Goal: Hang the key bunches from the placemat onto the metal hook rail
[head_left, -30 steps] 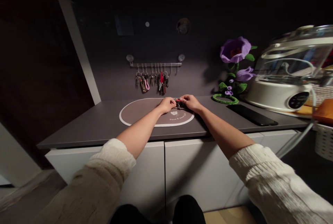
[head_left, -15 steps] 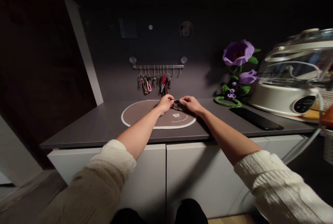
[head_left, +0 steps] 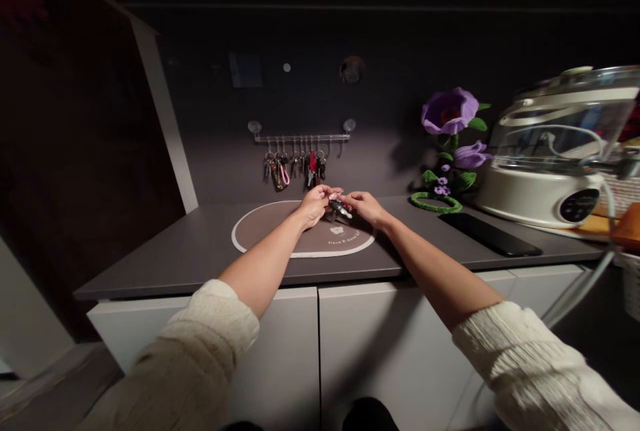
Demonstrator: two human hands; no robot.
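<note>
Fingers of the left hand [head_left: 314, 204] are pinched together on a bunch of keys [head_left: 341, 210], and those of the right hand [head_left: 367, 208] close on its right side. This small bunch, dark and silvery, is held up over the right half of the oval mat [head_left: 267, 231]; the exact grip of each fingertip is too small to make out.

Well to the left of the mat stands a dark panel [head_left: 75, 151], edged by a pale upright strip [head_left: 167, 117]. Nearer the mat, on its left, the grey counter [head_left: 150, 261] runs bare to its corner. In front of the mat and lower down come the left sleeve [head_left: 210, 331], cream and knitted, and white cabinet doors [head_left: 280, 351]. Behind the mat, on the dark wall, a clear rail [head_left: 300, 139] carries several hanging key sets, among them a pink loop [head_left: 285, 176] and, farther right, a red piece [head_left: 313, 161].

Beyond the mat's right end rises a purple flower [head_left: 450, 111] with a green ring at its foot. Farther right of the mat lie a black phone [head_left: 490, 234], flat on the counter, and, in front and lower, the right sleeve [head_left: 525, 351]. Farthest right from the mat are a white appliance [head_left: 535, 187] with a clear upper part and a pale basket [head_left: 631, 284], cut off by the view's edge.
</note>
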